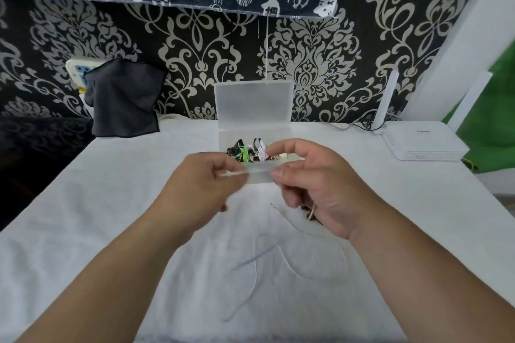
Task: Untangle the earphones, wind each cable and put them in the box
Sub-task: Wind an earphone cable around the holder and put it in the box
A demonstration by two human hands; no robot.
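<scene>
Over the white cloth-covered table [111,203], both hands, left hand [203,192] and right hand [315,184], pinch a thin white earphone cable [278,253] taut; its slack at six o'clock could re-knot before reaching the clear plastic box [255,135] at twelve.

Two bare forearms, no sleeves

The left hand [207,189] and right hand [320,186] carry no rings, watch or gloves; fingernails are short and unpainted.
</scene>
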